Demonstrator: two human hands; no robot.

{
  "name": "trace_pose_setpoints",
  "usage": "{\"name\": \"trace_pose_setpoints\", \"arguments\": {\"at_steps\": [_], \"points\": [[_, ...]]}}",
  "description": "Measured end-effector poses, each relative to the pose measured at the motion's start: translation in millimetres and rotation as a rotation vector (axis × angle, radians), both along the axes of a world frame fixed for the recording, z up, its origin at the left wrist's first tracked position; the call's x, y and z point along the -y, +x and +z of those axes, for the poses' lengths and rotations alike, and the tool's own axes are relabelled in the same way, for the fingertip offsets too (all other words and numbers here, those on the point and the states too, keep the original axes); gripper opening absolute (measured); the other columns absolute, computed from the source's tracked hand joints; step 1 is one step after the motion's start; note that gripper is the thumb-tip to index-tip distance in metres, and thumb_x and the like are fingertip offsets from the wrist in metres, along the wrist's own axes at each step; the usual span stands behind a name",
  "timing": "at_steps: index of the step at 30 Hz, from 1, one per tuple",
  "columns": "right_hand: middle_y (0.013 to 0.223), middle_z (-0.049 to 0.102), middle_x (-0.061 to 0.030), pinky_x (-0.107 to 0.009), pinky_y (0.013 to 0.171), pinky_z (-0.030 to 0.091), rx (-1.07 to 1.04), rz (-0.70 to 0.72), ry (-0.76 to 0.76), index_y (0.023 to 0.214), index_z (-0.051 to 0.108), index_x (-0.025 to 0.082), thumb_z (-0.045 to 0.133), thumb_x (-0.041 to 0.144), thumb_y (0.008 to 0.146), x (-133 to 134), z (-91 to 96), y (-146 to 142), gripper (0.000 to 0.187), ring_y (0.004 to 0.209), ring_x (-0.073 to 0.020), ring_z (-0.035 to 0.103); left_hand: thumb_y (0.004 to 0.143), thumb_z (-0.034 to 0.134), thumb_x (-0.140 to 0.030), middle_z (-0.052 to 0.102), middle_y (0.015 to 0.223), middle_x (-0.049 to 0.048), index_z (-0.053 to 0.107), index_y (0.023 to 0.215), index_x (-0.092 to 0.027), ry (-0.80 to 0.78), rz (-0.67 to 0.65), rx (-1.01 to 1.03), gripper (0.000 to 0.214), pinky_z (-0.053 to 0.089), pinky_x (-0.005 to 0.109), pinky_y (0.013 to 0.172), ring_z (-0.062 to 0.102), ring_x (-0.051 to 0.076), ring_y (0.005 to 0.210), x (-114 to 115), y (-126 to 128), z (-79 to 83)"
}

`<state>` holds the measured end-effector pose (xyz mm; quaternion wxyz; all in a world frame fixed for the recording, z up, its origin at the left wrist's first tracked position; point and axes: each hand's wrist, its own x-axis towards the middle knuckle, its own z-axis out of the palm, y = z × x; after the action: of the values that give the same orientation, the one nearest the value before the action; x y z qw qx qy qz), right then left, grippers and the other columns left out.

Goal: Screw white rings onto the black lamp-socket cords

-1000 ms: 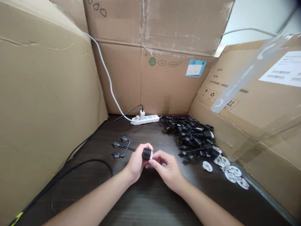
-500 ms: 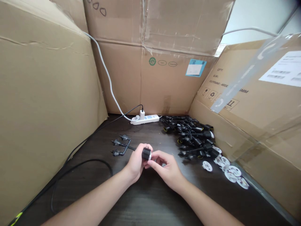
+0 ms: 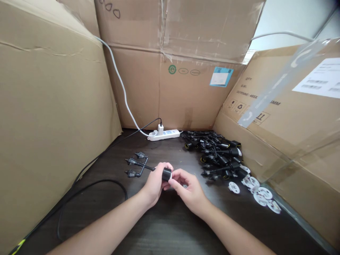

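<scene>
My left hand (image 3: 155, 182) is closed round a small black cylindrical socket (image 3: 166, 174) at the middle of the dark table (image 3: 170, 226). A thin black stem runs from the socket to a branched black piece with three pointed ends (image 3: 136, 164) lying to the left. My right hand (image 3: 188, 189) pinches a thin white disc against the open end of the socket; only the disc's edge shows. A heap of similar black sockets (image 3: 216, 154) lies to the right, with loose white discs (image 3: 256, 191) beside it.
Large cardboard boxes wall the table on the left (image 3: 53, 117), back (image 3: 172, 71) and right (image 3: 287, 117). A white power strip (image 3: 164, 134) with a charger sits at the back. A black cable (image 3: 90, 187) loops over the left of the table.
The socket has turned slightly between my fingers and my right fingertips shifted on its end. Both hands stay in the same place.
</scene>
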<state>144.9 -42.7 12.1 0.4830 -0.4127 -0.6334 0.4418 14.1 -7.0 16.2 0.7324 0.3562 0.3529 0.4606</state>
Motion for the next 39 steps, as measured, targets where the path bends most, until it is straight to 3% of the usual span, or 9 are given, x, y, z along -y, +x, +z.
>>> {"name": "trace_pose_setpoints", "arguments": {"at_steps": [3,10,19,27,34,39], "points": [[0.079,0.077,-0.0058,-0.029,0.067,0.054,0.026,0.020,0.007,0.092,0.066,0.017,0.067,0.041,0.090,-1,-1.6,1,0.024,0.072,-0.0189,0.072,0.076,0.055,-0.041,0.040,0.056,-0.0053,0.052,0.066,-0.018,-0.009,0.006,0.021,0.026,0.024,0.018,0.041,0.033,0.007,0.046,0,-1,-0.9],[0.069,0.069,-0.0019,-0.024,0.054,0.046,0.041,-0.010,-0.027,0.086,0.063,0.019,0.065,0.048,0.091,1,-2.1,2,0.030,0.062,-0.0146,0.062,0.078,0.053,-0.040,0.046,0.055,-0.0032,0.055,0.064,-0.017,0.125,0.024,-0.140,0.027,0.026,0.020,0.042,0.040,0.009,0.046,-3,-2,-4.9],[0.071,0.066,-0.0028,-0.024,0.053,0.044,0.053,0.006,-0.072,0.093,0.064,0.017,0.063,0.052,0.089,-1,-4.2,4,0.035,0.062,-0.0140,0.057,0.081,0.051,-0.042,0.046,0.056,-0.0040,0.053,0.069,-0.018,0.100,0.007,-0.138,0.027,0.026,0.019,0.041,0.040,0.008,0.045,-3,-1,-7.8],[0.055,0.049,0.0065,-0.022,0.049,0.036,-0.104,0.018,-0.207,0.084,0.055,0.019,0.061,0.062,0.087,-5,-8.8,0,0.044,0.046,-0.0089,0.041,0.083,0.051,-0.041,0.041,0.053,-0.0059,0.054,0.070,-0.019,0.168,0.002,-0.164,0.026,0.023,0.019,0.040,0.032,0.007,0.041,-10,-3,-17.3],[0.060,0.054,0.0043,-0.023,0.052,0.040,-0.033,0.026,-0.171,0.091,0.060,0.019,0.064,0.062,0.085,-4,-6.9,2,0.044,0.051,-0.0106,0.047,0.077,0.054,-0.041,0.042,0.051,-0.0055,0.051,0.069,-0.019,0.032,0.006,-0.095,0.024,0.024,0.018,0.040,0.036,0.008,0.040,-4,-1,-7.0],[0.057,0.052,0.0051,-0.023,0.050,0.039,-0.046,0.029,-0.189,0.089,0.059,0.018,0.063,0.062,0.086,-4,-4.3,1,0.044,0.049,-0.0100,0.045,0.076,0.055,-0.041,0.042,0.052,-0.0045,0.051,0.066,-0.018,0.042,-0.007,-0.070,0.025,0.024,0.018,0.040,0.035,0.008,0.042,-4,-2,-5.2]]}}
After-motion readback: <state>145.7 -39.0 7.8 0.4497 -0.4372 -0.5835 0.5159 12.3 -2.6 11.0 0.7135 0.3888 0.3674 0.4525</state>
